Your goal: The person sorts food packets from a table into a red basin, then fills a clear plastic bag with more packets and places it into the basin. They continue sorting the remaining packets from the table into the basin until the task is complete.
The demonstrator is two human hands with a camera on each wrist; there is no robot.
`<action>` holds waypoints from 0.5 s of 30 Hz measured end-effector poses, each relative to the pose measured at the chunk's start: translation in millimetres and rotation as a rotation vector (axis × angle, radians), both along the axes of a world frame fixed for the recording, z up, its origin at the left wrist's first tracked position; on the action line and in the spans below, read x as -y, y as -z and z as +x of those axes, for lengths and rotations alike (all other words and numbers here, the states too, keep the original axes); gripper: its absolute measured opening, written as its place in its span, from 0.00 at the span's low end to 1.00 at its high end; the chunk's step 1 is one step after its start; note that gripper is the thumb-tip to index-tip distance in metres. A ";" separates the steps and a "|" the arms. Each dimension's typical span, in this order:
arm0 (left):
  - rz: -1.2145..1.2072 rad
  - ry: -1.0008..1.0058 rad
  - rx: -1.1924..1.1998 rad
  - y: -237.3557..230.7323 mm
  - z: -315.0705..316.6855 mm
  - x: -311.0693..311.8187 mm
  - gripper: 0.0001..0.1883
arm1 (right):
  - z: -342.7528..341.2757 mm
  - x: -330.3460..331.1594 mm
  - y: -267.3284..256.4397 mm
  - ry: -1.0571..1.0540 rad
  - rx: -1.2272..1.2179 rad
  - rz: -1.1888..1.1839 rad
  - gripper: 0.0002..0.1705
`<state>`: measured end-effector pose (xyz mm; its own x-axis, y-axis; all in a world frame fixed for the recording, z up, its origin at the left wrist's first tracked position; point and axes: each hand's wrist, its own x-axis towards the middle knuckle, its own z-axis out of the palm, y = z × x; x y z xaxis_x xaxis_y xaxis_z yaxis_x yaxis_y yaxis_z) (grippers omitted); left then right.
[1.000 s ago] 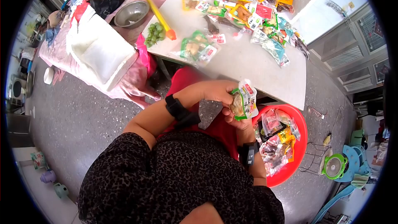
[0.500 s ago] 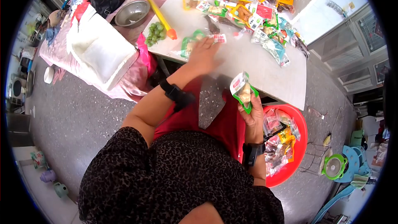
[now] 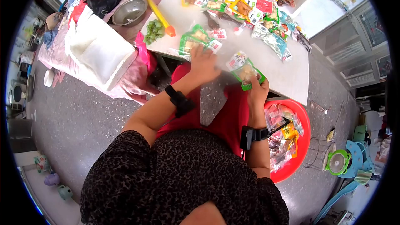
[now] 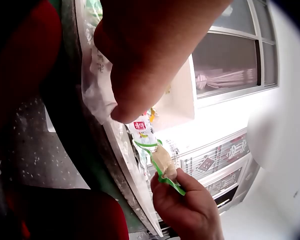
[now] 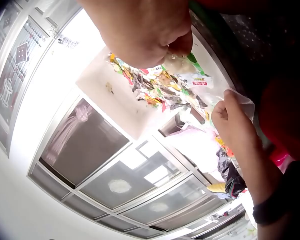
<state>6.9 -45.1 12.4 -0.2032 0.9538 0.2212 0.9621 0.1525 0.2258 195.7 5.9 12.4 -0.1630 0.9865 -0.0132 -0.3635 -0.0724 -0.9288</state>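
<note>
My right hand [image 3: 258, 91] pinches the lower edge of a green-edged food packet [image 3: 246, 71] with pale pieces inside, over the table's front edge. In the left wrist view, the thumb and fingers of that hand grip the packet's green border. My left hand [image 3: 204, 66] is at the front of the table, its fingertips on the packets [image 3: 192, 41] with green edges. In the right wrist view its fingers are curled, and clear plastic [image 5: 246, 106] sticks out beside the thumb. The left fingertips are hidden in the left wrist view.
A heap of mixed food packets [image 3: 250, 4] covers the back of the table [image 3: 287, 79]. Grapes [image 3: 153, 32] and a yellow tube [image 3: 156, 10] lie left. A red tub [image 3: 305, 141] of packets stands at right. A white foam box [image 3: 100, 56] sits on pink cloth.
Both hands were together on a packet a second ago. My left hand has moved left to the green-edged packets, while my right hand has carried its packet up over the table edge.
</note>
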 end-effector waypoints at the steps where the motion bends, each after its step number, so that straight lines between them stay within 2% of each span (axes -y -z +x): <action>1: 0.036 -0.004 -0.003 4.6 0.0 -1.4 0.24 | -1.0 -2.3 1.1 -0.020 0.003 -0.012 0.09; 7: 0.240 0.057 0.029 16.1 -3.1 -4.0 0.15 | -8.9 -4.9 -3.9 -0.129 -0.001 -0.111 0.08; 9: 0.205 0.070 0.028 13.4 -4.4 -4.0 0.14 | -10.6 -6.4 -8.0 -0.203 0.005 -0.139 0.08; 15: 0.000 0.099 0.102 -3.5 -7.6 -4.0 0.14 | -11.3 -9.1 -17.8 -0.194 0.055 -0.132 0.09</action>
